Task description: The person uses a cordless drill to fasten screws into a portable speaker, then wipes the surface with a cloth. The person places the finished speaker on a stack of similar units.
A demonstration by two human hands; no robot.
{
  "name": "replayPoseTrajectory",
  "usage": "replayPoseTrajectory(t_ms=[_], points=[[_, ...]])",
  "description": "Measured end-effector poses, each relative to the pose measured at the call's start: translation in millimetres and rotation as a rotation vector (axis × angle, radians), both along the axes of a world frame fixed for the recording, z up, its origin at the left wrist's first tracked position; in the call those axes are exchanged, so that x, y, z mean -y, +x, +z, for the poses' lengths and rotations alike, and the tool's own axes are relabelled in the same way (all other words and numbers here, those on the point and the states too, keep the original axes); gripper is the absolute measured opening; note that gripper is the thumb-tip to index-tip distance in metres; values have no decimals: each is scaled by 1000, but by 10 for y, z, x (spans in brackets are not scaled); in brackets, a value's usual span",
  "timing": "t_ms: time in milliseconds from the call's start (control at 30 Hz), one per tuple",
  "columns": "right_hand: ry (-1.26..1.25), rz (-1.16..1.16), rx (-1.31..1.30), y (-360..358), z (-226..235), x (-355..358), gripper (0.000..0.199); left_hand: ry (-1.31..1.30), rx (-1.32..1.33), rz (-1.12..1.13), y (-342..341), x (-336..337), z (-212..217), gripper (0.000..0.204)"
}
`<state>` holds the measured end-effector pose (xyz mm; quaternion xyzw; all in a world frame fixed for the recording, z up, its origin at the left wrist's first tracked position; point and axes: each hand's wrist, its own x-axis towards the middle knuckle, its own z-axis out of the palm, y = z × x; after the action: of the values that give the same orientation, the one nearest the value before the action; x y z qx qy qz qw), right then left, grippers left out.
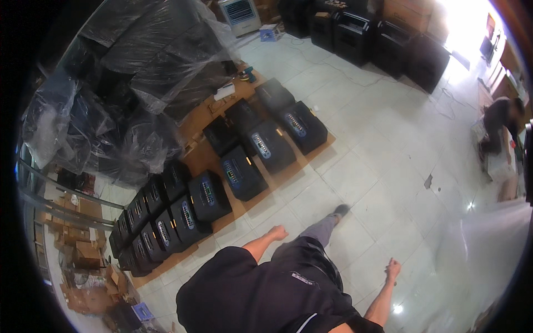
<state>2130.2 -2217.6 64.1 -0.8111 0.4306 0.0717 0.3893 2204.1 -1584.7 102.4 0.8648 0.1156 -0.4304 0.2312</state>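
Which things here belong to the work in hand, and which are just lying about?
In hand:
- left hand, empty, nearest the black machines in rows on cardboard sheets
- right hand, empty

Lying about:
- plastic-wrapped stacks
- cardboard boxes
- blue stool
- person crouching

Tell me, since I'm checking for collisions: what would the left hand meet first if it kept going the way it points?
Probably the nearest black box on the cardboard sheet; the left hand points that way over bare floor tiles, though depth is unclear.
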Motion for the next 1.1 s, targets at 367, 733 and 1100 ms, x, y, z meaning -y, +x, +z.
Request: replayPoseTrajectory(t_ms=[367, 733, 1100], points=[[77, 41, -284, 1488, -201, 725, 50, 20, 13, -123, 3347, 2137, -259, 53], [296, -339, -486, 3078, 298, 1406, 51, -204, 316, -255, 7154, 5083, -702, 48], [-31, -148, -218, 6687, -75, 4998, 49, -124, 81, -123, 8699, 7006, -283, 49]])
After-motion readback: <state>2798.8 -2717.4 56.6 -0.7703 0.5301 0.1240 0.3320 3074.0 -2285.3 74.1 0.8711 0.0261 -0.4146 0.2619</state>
